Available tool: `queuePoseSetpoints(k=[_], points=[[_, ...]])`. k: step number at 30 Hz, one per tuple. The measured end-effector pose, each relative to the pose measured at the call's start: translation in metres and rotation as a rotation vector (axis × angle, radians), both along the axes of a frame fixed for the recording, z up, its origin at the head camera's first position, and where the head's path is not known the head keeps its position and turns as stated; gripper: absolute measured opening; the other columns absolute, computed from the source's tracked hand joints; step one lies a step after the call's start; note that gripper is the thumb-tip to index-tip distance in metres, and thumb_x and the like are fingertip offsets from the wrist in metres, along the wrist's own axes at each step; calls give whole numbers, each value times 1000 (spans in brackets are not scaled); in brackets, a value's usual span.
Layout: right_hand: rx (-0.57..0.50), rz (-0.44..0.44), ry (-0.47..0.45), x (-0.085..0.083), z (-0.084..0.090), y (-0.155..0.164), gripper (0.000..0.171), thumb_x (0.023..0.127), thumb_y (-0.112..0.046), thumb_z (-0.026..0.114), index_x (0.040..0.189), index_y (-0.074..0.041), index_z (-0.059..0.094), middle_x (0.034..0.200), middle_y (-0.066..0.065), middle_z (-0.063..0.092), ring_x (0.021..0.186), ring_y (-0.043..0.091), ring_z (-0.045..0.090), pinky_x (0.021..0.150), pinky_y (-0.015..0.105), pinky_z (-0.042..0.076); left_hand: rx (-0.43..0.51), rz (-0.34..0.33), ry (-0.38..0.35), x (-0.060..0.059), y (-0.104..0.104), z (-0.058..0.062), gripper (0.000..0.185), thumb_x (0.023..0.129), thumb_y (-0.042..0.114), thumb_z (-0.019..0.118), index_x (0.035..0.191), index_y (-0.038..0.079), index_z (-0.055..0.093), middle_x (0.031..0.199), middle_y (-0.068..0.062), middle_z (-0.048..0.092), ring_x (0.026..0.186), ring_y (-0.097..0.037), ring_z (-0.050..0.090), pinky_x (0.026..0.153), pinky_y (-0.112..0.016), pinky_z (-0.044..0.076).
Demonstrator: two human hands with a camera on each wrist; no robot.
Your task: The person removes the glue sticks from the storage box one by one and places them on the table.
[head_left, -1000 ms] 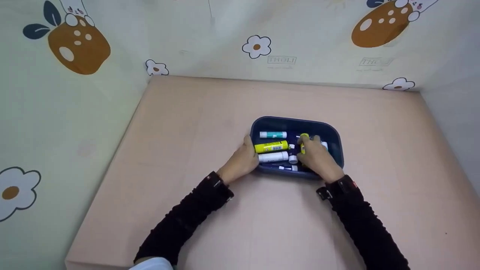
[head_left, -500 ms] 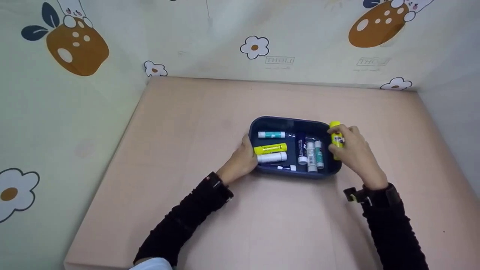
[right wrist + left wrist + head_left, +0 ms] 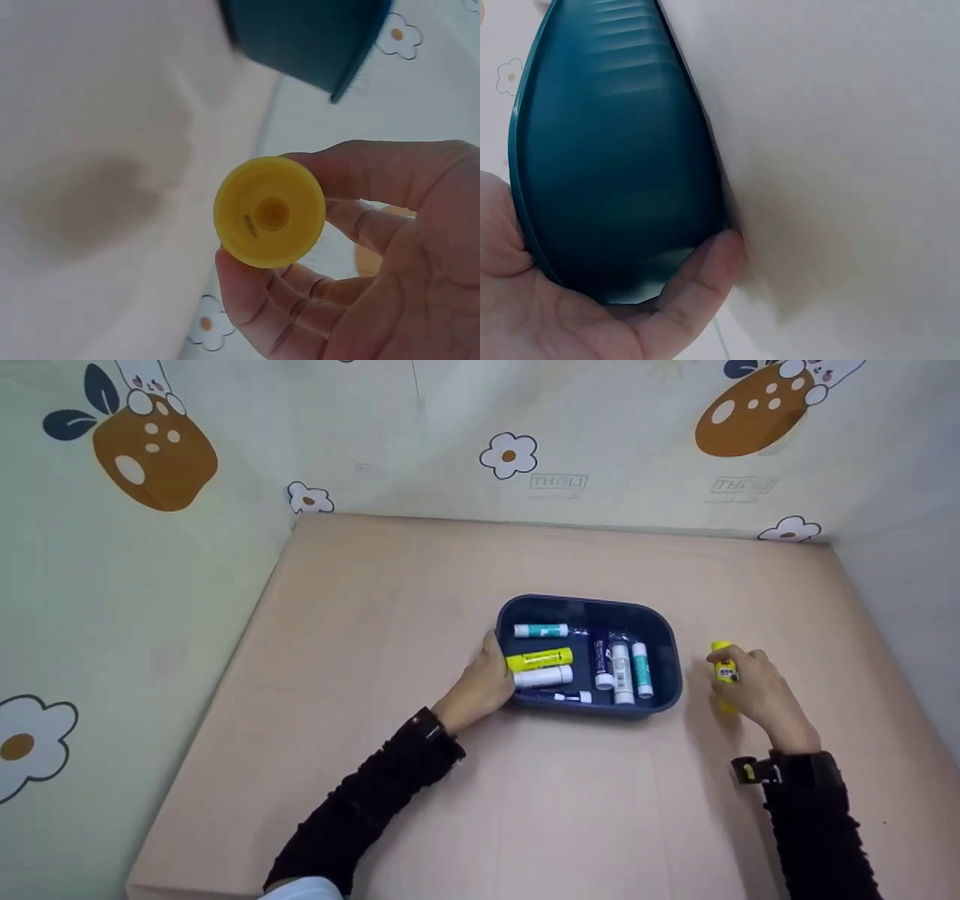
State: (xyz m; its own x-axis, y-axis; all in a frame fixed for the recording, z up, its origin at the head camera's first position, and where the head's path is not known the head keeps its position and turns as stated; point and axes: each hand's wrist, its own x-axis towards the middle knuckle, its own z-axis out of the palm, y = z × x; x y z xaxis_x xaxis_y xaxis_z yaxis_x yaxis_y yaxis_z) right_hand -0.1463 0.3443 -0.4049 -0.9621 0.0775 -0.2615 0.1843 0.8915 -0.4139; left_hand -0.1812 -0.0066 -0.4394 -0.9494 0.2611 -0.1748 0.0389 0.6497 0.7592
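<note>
A dark blue plastic tray (image 3: 592, 712) sits on the table with several glue sticks in it. My left hand (image 3: 480, 682) grips its left end; in the left wrist view the fingertips (image 3: 724, 259) reach the tray's lower edge and the thumb side lies by the rim. To the right of the tray, my right hand (image 3: 765, 697) pinches a yellow glue stick (image 3: 724, 671) between thumb and fingers. Its round yellow end (image 3: 270, 212) faces the right wrist camera. Inside the tray lie another yellow stick (image 3: 540, 659), a white one (image 3: 543, 676), and green-and-white and dark blue ones.
The beige table (image 3: 390, 607) spreads around the tray on every side. Pale walls (image 3: 420, 442) with flower and fruit prints stand behind and to the left. A small white object (image 3: 304, 889) shows at the bottom edge, beside the left sleeve.
My right hand has lifted the yellow glue stick out of the tray and carried it rightward, beyond the tray's right end. My left hand keeps its grip on the tray.
</note>
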Motion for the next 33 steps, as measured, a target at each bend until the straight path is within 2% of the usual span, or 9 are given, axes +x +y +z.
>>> queuePoseSetpoints(k=[4,8,15,19,25,29,33], points=[[16,12,-68,-2,-15,6,44,88,-14,53,130,-1,46,119,36,36,95,45,44,74,49,46,-13,7,-9,-1,0,1,60,93,8,34,144,-4,5,139,-28,36,109,-28,50,97,-41,41],[25,21,-132,-5,-23,8,45,89,-13,55,132,-2,45,118,36,35,98,46,43,79,56,45,-20,11,-22,-1,1,1,61,93,8,33,145,-4,5,141,-27,34,111,-27,49,98,-40,40],[40,44,-163,-6,-14,8,49,89,-15,56,134,-3,43,119,37,32,96,46,45,82,58,46,-8,12,-30,-1,1,1,59,93,9,32,145,-3,5,140,-26,36,107,-27,51,93,-39,43],[27,60,-106,-3,0,5,52,88,-16,57,136,-2,39,125,41,27,100,50,41,83,61,43,1,10,-37,-1,0,1,59,93,9,32,145,-2,5,140,-26,36,106,-26,50,93,-38,42],[-2,72,47,0,27,-12,55,90,-16,56,138,0,36,133,42,23,112,52,34,88,64,37,11,-11,-12,-1,-1,0,59,92,8,32,144,-4,6,141,-26,34,110,-27,48,97,-39,40],[-10,70,71,0,39,-32,56,91,-19,55,140,-2,35,137,37,23,119,51,31,93,65,34,-4,-16,2,-1,-1,0,60,92,7,32,144,-5,6,142,-27,33,115,-26,47,101,-39,38],[-19,96,86,-1,44,-51,55,91,-19,56,140,-4,36,138,34,25,123,50,30,95,65,33,-3,-7,-6,0,-1,-1,59,93,8,32,144,-4,7,141,-27,36,113,-26,48,100,-39,39]])
